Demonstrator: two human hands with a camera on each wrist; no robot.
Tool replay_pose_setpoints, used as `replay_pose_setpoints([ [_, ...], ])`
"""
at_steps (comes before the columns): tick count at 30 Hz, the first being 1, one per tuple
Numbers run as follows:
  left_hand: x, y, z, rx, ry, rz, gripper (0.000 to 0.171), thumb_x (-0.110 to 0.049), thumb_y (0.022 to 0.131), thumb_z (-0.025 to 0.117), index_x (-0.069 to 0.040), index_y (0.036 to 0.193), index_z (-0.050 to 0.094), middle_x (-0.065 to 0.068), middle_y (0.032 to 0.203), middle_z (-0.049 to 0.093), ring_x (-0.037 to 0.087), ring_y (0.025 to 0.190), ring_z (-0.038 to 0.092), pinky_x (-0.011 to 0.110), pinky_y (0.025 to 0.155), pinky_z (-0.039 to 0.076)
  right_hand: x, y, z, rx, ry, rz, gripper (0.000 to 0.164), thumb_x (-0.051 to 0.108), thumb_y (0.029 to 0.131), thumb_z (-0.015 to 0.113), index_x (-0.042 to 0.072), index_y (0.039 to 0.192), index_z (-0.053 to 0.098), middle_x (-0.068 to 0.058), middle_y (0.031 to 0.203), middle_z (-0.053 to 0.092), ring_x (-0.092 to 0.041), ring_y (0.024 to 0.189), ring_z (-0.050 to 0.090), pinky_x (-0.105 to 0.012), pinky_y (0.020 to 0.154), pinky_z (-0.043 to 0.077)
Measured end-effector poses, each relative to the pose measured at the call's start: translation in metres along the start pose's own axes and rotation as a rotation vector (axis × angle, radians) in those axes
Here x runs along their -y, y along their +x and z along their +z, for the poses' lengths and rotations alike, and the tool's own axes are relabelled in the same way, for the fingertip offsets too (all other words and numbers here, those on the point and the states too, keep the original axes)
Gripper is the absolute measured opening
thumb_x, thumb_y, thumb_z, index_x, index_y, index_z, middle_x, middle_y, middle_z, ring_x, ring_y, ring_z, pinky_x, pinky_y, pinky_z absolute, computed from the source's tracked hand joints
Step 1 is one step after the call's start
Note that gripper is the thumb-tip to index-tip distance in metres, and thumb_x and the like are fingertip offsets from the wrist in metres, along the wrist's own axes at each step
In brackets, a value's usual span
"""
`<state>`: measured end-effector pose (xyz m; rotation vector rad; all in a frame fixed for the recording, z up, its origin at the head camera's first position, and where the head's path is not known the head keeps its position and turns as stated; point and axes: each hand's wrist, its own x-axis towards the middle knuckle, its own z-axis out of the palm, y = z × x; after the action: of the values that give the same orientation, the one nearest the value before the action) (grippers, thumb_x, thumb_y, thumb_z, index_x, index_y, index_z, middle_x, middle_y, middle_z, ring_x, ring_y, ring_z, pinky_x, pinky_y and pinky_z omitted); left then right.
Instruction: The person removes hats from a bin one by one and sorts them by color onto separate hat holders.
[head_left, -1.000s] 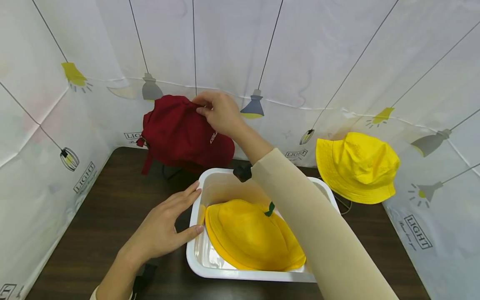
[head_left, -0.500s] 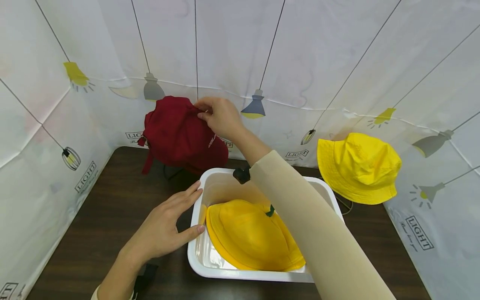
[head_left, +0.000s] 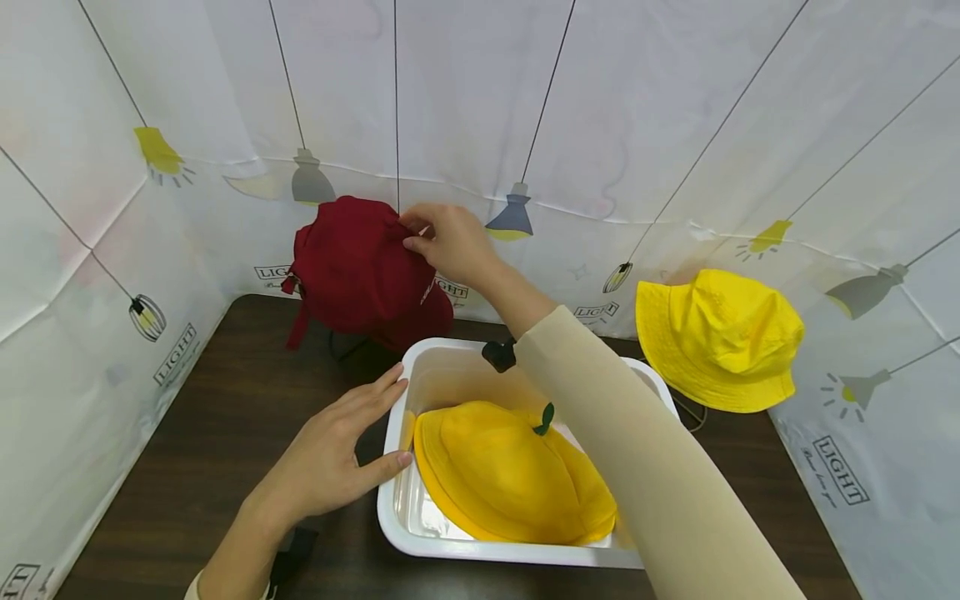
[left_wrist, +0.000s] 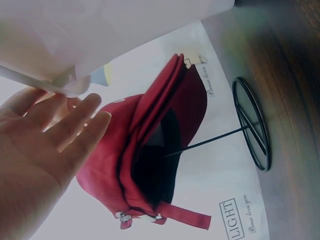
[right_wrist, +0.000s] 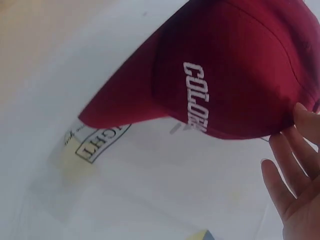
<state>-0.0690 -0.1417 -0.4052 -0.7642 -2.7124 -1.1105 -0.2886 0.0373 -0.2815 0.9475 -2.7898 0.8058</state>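
Note:
A dark red baseball cap [head_left: 360,267] with white lettering sits on a black wire stand [left_wrist: 250,125] at the back left. My right hand [head_left: 450,242] pinches the edge of its crown between thumb and fingers, as the right wrist view shows. Flat at the left side of a white plastic tub [head_left: 525,552], my left hand [head_left: 330,450] touches the rim with straight fingers. Inside the tub lies a yellow brimmed hat [head_left: 510,475] with a small green leaf on top. My right forearm hides part of the tub.
A bright yellow bucket hat [head_left: 720,342] hangs on another wire stand [head_left: 693,414] at the back right. White printed sheets [head_left: 600,100] wall off the back and sides of the dark wooden table [head_left: 187,450].
The red cap has turned a little on its stand under my right hand, its brim shifting left and its lettering partly out of sight. My left hand stays at the tub's rim.

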Motion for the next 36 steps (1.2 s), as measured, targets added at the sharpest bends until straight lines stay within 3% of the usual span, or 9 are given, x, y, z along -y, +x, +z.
replay_pose_setpoints([
  [13, 0.0, -0.001, 0.001, -0.006, 0.011, 0.002, 0.079, -0.047, 0.094, 0.074, -0.013, 0.159, 0.047, -0.007, 0.169, 0.032, 0.026, 0.146, 0.047, 0.064, 0.11, 0.043, 0.0, -0.025, -0.036, 0.032, -0.072, 0.004, 0.037, 0.023, 0.101, 0.071, 0.012, 0.136, 0.069, -0.004, 0.125, 0.073, -0.017, 0.109, 0.07, -0.037, 0.09, 0.055],
  [21, 0.0, -0.001, 0.002, -0.019, 0.014, 0.013, 0.078, -0.046, 0.094, 0.075, -0.013, 0.159, 0.047, -0.006, 0.169, 0.033, 0.027, 0.145, 0.047, 0.064, 0.109, 0.045, -0.015, -0.045, -0.055, 0.021, -0.11, -0.003, 0.042, 0.028, 0.102, 0.071, 0.01, 0.139, 0.067, -0.006, 0.126, 0.073, -0.02, 0.11, 0.068, -0.041, 0.099, 0.052],
  [36, -0.001, -0.001, 0.002, -0.017, 0.001, 0.005, 0.078, -0.047, 0.094, 0.075, -0.015, 0.16, 0.046, -0.006, 0.17, 0.032, 0.027, 0.146, 0.047, 0.065, 0.108, 0.045, -0.034, -0.091, -0.088, 0.043, -0.17, 0.031, 0.053, 0.034, 0.1, 0.072, 0.011, 0.145, 0.06, -0.007, 0.133, 0.07, -0.026, 0.117, 0.065, -0.047, 0.098, 0.052],
])
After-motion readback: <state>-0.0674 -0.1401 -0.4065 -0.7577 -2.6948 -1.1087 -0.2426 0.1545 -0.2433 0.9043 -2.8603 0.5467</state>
